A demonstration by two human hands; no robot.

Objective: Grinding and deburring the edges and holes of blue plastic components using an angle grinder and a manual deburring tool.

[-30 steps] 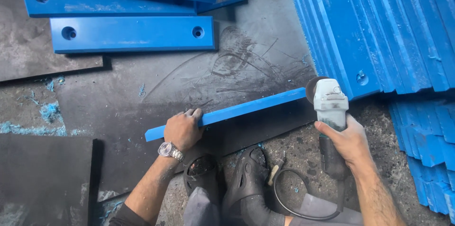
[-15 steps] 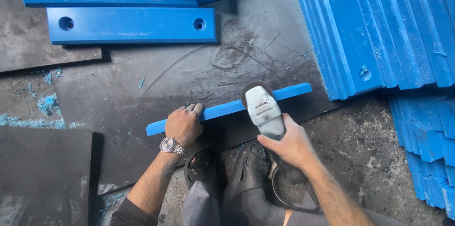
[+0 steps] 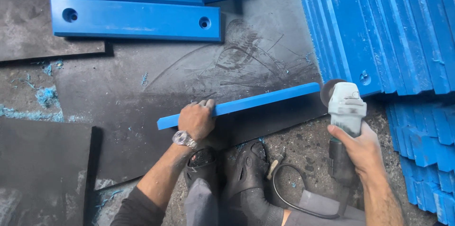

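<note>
A long blue plastic bar [image 3: 265, 99] stands on its edge on a dark rubber mat [image 3: 142, 88]. My left hand [image 3: 195, 119], with a wristwatch, grips the bar near its left end. My right hand [image 3: 361, 148] holds a pale grey angle grinder [image 3: 345, 112]. The grinder's disc sits at the bar's right end. A black cable [image 3: 284, 193] loops from the grinder past my dark shoes [image 3: 237, 169].
Flat blue bars with holes [image 3: 135, 20] lie stacked at the top left. A large pile of blue bars [image 3: 379, 27] fills the right side. Another dark mat [image 3: 42, 169] lies at the bottom left. Blue shavings [image 3: 45, 95] are scattered on the floor.
My right hand has carried the grinder from the bar's middle back to its right end. My left hand keeps its grip on the bar.
</note>
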